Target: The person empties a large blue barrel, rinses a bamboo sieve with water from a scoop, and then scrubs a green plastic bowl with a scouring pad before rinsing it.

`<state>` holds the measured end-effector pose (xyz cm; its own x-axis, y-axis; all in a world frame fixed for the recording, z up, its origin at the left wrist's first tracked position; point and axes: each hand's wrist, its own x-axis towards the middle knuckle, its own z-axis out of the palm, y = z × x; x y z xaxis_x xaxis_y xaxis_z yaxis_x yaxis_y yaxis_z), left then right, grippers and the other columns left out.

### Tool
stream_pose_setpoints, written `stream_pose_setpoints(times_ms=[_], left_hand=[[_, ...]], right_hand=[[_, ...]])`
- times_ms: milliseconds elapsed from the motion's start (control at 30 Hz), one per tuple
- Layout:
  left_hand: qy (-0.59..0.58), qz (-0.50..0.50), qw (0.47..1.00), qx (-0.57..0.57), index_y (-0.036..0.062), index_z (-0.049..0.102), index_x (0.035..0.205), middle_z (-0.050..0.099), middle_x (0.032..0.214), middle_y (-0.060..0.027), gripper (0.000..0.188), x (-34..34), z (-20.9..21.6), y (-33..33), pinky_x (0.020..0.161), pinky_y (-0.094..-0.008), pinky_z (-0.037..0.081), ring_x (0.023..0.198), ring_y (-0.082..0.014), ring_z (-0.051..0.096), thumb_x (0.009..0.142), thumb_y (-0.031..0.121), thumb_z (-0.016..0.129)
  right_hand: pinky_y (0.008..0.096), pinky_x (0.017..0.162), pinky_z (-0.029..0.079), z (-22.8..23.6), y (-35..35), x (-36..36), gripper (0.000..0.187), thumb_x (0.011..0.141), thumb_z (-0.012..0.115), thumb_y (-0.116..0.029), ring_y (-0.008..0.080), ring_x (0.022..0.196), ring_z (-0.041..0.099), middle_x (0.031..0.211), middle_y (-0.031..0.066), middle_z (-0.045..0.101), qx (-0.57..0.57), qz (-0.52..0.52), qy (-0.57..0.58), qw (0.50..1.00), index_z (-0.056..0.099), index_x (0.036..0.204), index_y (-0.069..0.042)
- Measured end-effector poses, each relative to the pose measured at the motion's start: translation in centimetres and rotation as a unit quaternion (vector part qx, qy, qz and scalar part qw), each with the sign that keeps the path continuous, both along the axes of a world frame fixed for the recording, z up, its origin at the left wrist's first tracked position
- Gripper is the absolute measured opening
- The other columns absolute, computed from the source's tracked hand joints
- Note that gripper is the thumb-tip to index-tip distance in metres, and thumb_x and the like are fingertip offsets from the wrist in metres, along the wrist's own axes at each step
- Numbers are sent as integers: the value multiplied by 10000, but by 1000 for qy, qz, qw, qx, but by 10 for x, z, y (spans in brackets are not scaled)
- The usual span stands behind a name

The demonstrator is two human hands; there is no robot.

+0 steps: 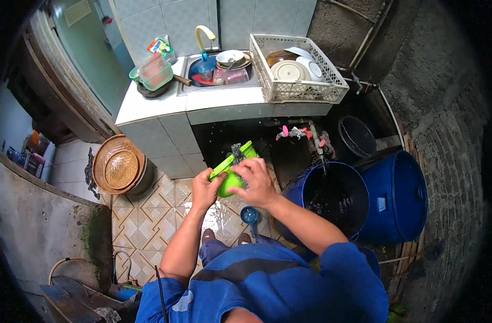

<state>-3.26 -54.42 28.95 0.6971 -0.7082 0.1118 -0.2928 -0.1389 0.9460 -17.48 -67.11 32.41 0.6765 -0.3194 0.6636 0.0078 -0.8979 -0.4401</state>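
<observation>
There's a wide way through on the left: open air lies between the left hand [204,191] and the basket [122,169], over bare floor [149,210]. Ahead, beyond the bowl [225,187], I see a dark hollow under the bench [216,98], whose front edge overhangs it. Up top, a bare strip runs before the sink [183,90], but piled dishes [232,77] fill much of the basin and the crate [310,93] blocks the bench's right end. The right hand [256,183] has less room: taps [293,133] jut out ahead, and the drum [296,180] crowds that forearm. A dipper [249,215] sits below, on the floor.
</observation>
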Motion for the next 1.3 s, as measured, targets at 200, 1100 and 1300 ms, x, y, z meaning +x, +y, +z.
stream_pose_setpoints(times_ms=[200,1100,1300], left_hand=[[234,-4,959,-159,-2,665,1003,675,891,-6,237,2,-14,9,717,-251,461,774,-80,590,938,213,590],[400,51,883,-238,-14,552,1208,631,1141,-120,534,-12,-22,4,901,-348,467,1008,-203,607,995,463,438],[337,58,926,-160,-10,566,1185,648,1093,-90,489,-14,-30,12,873,-324,469,985,-178,609,997,429,461]], right_hand=[[391,928,412,-8,-45,14,218,859,599,-186,312,1014,530,1023,138,545,207,-13,0,978,614,1053,-87],[473,1123,257,-30,17,19,514,897,538,-93,426,1344,313,1419,243,351,9,34,-1,999,396,1376,25],[523,1042,352,-7,2,32,299,870,555,-105,355,1209,487,1202,190,555,-14,50,0,999,609,1154,-28]])
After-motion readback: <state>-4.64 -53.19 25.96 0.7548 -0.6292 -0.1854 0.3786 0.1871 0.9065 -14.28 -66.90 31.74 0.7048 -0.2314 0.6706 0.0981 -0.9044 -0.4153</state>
